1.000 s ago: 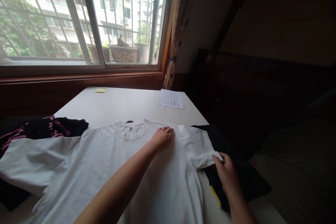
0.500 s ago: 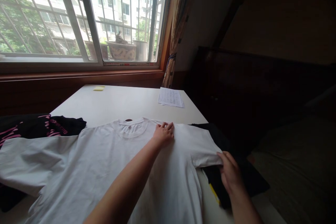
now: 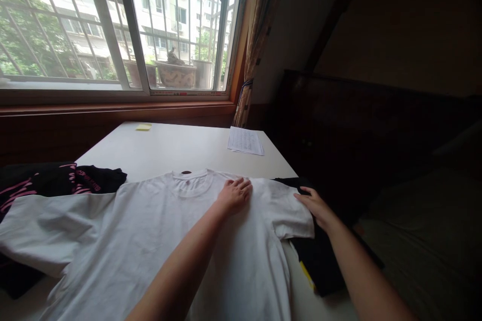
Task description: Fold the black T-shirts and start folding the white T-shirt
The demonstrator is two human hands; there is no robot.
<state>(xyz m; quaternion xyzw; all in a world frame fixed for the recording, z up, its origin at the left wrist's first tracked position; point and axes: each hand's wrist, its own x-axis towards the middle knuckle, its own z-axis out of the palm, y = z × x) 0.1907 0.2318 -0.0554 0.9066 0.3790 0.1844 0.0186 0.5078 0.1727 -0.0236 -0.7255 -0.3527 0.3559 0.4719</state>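
Observation:
A white T-shirt (image 3: 150, 241) lies spread front up on the table, its neckline towards the window. My left hand (image 3: 235, 194) rests flat on the shirt by the shoulder, right of the collar, fingers stretched out. At the top outer edge of the right sleeve (image 3: 291, 215), my right hand (image 3: 316, 206) touches the cloth with its fingers apart. The sleeve's outer part is slightly rumpled. Dark cloth (image 3: 320, 261) lies beneath that sleeve, with a small yellow strip (image 3: 308, 276) at its edge.
Black clothing with pink print (image 3: 37, 180) lies at the left, partly under the other sleeve. On the white table (image 3: 181, 148) are a yellow sticky note (image 3: 143, 127) and some printed sheets (image 3: 245, 141). Beyond are a barred window and a tied curtain (image 3: 246, 95).
My right hand has let go of the sleeve's hem and moved up and slightly left to its top edge. The sleeve end has drawn in a little. My left hand stays nearly in place.

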